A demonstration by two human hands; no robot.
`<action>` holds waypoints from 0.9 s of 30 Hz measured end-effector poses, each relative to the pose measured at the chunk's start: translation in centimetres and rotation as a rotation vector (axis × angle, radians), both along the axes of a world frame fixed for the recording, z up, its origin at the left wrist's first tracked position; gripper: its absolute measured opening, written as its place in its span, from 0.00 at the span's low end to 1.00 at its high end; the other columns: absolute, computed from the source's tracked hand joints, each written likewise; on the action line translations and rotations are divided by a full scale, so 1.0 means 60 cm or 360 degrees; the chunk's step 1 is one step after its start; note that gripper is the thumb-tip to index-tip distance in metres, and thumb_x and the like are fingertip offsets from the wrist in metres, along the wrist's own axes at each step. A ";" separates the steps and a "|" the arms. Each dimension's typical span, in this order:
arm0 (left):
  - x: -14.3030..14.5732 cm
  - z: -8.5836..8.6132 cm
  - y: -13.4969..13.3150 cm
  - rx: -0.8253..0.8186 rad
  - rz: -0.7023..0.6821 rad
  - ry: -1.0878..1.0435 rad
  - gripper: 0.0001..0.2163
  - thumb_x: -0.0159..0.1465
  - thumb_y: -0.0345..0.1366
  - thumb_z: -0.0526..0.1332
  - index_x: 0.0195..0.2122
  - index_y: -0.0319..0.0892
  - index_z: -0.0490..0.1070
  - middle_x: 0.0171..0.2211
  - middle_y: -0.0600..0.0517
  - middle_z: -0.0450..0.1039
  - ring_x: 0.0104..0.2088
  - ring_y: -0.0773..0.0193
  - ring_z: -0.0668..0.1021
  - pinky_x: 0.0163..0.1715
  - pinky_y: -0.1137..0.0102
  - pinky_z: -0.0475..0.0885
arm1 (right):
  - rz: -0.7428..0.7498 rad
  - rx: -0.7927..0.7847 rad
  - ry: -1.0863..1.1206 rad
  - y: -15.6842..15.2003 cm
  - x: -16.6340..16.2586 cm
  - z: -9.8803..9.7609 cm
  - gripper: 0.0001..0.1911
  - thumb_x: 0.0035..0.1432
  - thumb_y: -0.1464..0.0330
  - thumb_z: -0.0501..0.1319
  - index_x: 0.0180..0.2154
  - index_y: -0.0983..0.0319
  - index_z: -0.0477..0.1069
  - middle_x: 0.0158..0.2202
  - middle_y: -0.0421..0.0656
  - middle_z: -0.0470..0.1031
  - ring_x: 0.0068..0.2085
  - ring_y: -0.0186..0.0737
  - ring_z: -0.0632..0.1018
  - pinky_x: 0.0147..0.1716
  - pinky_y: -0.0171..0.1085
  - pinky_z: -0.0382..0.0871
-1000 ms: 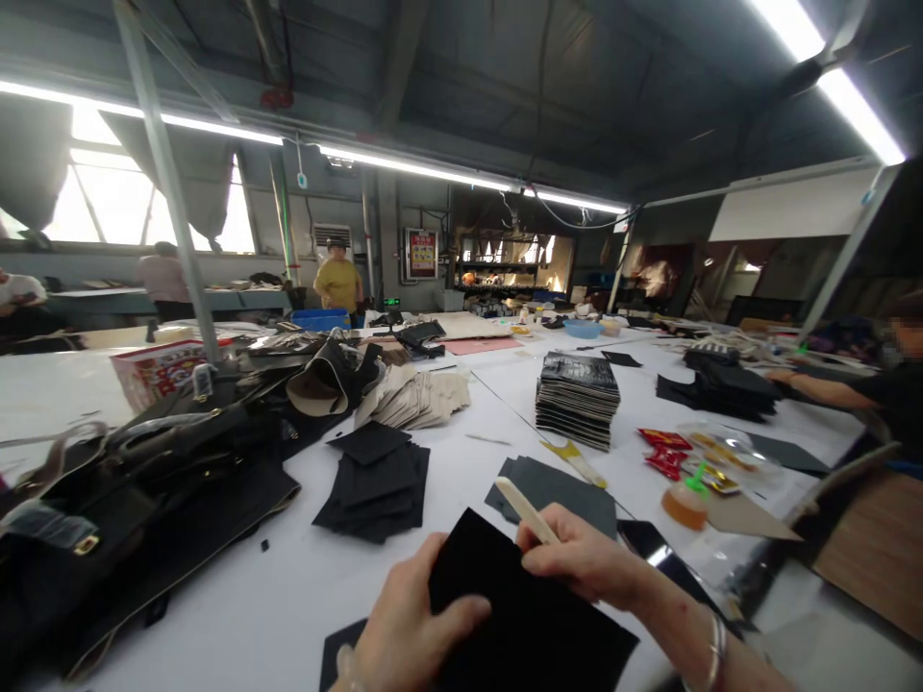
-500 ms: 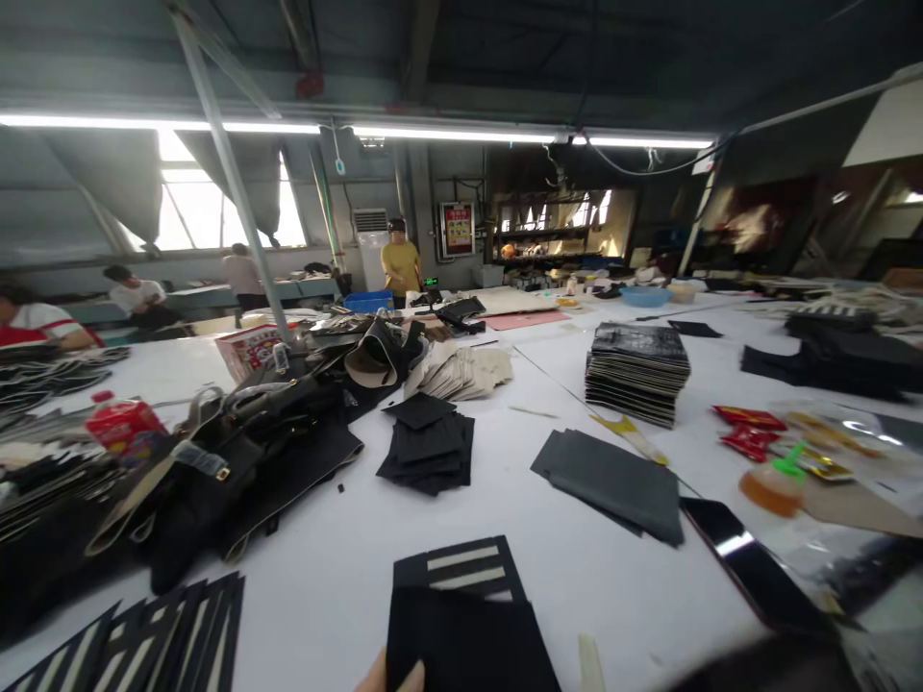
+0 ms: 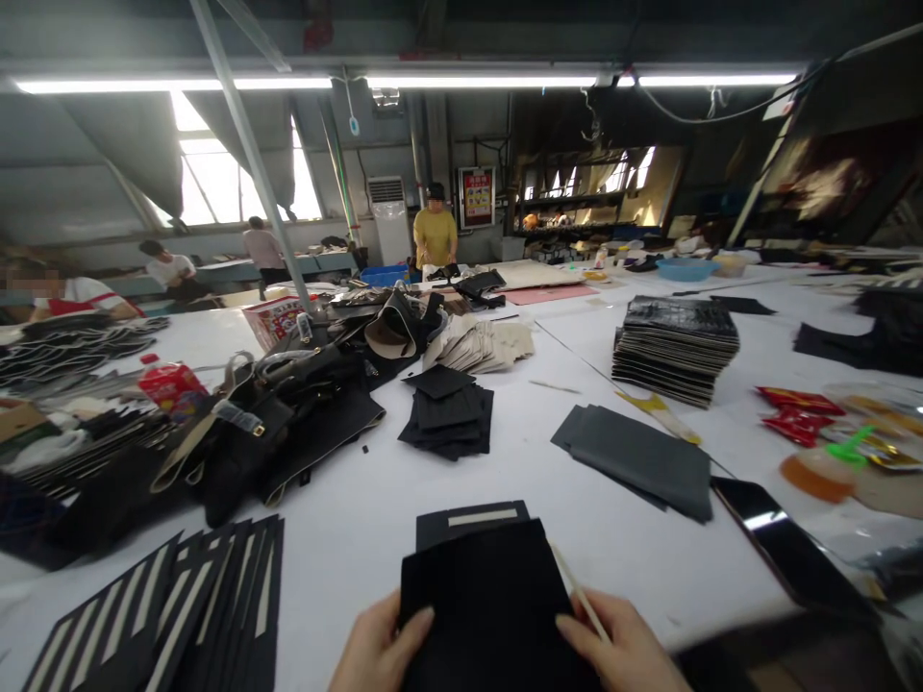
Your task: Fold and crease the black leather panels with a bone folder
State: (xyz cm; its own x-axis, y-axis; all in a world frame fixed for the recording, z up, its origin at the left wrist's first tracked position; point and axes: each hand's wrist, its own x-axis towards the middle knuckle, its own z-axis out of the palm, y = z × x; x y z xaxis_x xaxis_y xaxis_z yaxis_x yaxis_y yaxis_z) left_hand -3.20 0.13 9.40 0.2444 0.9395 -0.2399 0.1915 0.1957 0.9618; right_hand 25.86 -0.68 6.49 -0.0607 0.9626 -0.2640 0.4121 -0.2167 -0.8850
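A plain black panel (image 3: 485, 605), like leather or stiff fabric, is tilted up at the bottom middle. My left hand (image 3: 382, 642) is closed on its left edge, thumb on the front. My right hand (image 3: 612, 642) pinches the right edge, with a thin pale stick (image 3: 583, 591) also held in its fingers. Just behind lies another black piece (image 3: 472, 517) with a pale strip across it, partly covered by the panel. Fanned out at lower left are several black pieces with pale strips (image 3: 169, 610).
Black squares (image 3: 448, 418) are piled mid-table. Dark grey sheets (image 3: 641, 461), a tall black stack (image 3: 674, 351) and a phone (image 3: 785, 548) lie to the right, near a green-capped bottle (image 3: 822, 476). Black bags (image 3: 288, 432) heap at left. A person in yellow (image 3: 436, 235) stands beyond the table.
My right hand has come into view, holding the panel's right edge and the pale stick. The panel has risen and covers more of the striped piece behind. The camera view has shifted.
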 end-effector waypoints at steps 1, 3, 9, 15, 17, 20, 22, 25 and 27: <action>0.005 -0.001 0.019 0.0038 -0.0035 0.0016 0.17 0.57 0.49 0.60 0.37 0.41 0.74 0.37 0.51 0.77 0.41 0.52 0.76 0.40 0.64 0.71 | 0.0057 0.0031 0.0002 0.020 -0.001 0.003 0.12 0.50 0.58 0.57 0.23 0.60 0.67 0.20 0.37 0.64 0.28 0.37 0.68 0.28 0.35 0.61; 0.009 -0.006 0.054 0.0002 -0.0052 0.0052 0.17 0.55 0.46 0.61 0.39 0.39 0.73 0.35 0.51 0.76 0.36 0.55 0.77 0.34 0.66 0.72 | 0.0131 0.0053 -0.0015 0.059 -0.001 0.005 0.12 0.50 0.60 0.56 0.23 0.61 0.66 0.21 0.36 0.63 0.27 0.34 0.65 0.27 0.34 0.58; 0.000 -0.037 0.097 -0.0057 -0.0005 0.0190 0.15 0.51 0.41 0.60 0.37 0.38 0.71 0.28 0.51 0.74 0.25 0.59 0.76 0.22 0.70 0.67 | 0.0151 0.0028 -0.0173 0.110 0.007 -0.013 0.09 0.48 0.63 0.57 0.22 0.61 0.64 0.20 0.35 0.61 0.26 0.33 0.64 0.25 0.33 0.54; -0.002 -0.043 0.099 0.0025 0.0103 0.0358 0.09 0.50 0.38 0.60 0.31 0.40 0.71 0.26 0.54 0.73 0.27 0.62 0.74 0.26 0.70 0.67 | 0.0140 0.0018 -0.0353 0.108 0.001 -0.021 0.11 0.47 0.62 0.57 0.20 0.59 0.59 0.18 0.34 0.59 0.24 0.33 0.62 0.25 0.34 0.52; -0.002 -0.044 0.102 0.0047 0.0137 0.0406 0.08 0.50 0.37 0.61 0.30 0.40 0.71 0.25 0.54 0.73 0.27 0.62 0.74 0.28 0.70 0.66 | 0.0153 0.0006 -0.0379 0.107 -0.001 -0.021 0.11 0.48 0.62 0.56 0.20 0.59 0.60 0.19 0.35 0.61 0.25 0.33 0.63 0.25 0.34 0.53; -0.002 -0.049 0.105 0.0066 0.0178 0.0473 0.06 0.50 0.36 0.62 0.27 0.40 0.71 0.24 0.55 0.72 0.27 0.62 0.74 0.28 0.70 0.66 | 0.0171 0.0002 -0.0416 0.108 0.000 -0.025 0.11 0.49 0.60 0.56 0.20 0.59 0.61 0.19 0.35 0.61 0.25 0.34 0.64 0.25 0.34 0.53; -0.001 -0.054 0.105 0.0063 0.0198 0.0503 0.05 0.50 0.35 0.62 0.27 0.40 0.70 0.23 0.55 0.72 0.27 0.62 0.74 0.27 0.71 0.65 | 0.0183 0.0005 -0.0436 0.109 0.000 -0.028 0.12 0.49 0.60 0.56 0.20 0.59 0.60 0.18 0.35 0.60 0.24 0.34 0.63 0.25 0.35 0.53; -0.001 -0.060 0.105 0.0050 0.0220 0.0525 0.04 0.50 0.35 0.62 0.27 0.40 0.71 0.23 0.55 0.72 0.27 0.62 0.74 0.27 0.71 0.65 | 0.0201 0.0004 -0.0451 0.110 0.001 -0.031 0.12 0.49 0.59 0.55 0.20 0.59 0.60 0.18 0.35 0.60 0.24 0.34 0.63 0.25 0.35 0.53; -0.002 -0.063 0.105 0.0039 0.0227 0.0530 0.05 0.50 0.35 0.62 0.27 0.41 0.71 0.23 0.55 0.73 0.28 0.61 0.74 0.28 0.70 0.66 | 0.0202 0.0002 -0.0459 0.110 0.000 -0.032 0.12 0.49 0.59 0.55 0.21 0.59 0.60 0.19 0.36 0.61 0.25 0.35 0.63 0.25 0.35 0.53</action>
State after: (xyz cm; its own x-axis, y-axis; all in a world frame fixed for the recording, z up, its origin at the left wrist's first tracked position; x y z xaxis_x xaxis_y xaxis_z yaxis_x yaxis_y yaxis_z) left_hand -3.31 6.41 5.60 0.0229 0.9649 -0.2615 0.4675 0.2209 0.8560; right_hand 25.87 5.89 4.58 -0.1030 0.9526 -0.2863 0.6700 -0.1462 -0.7278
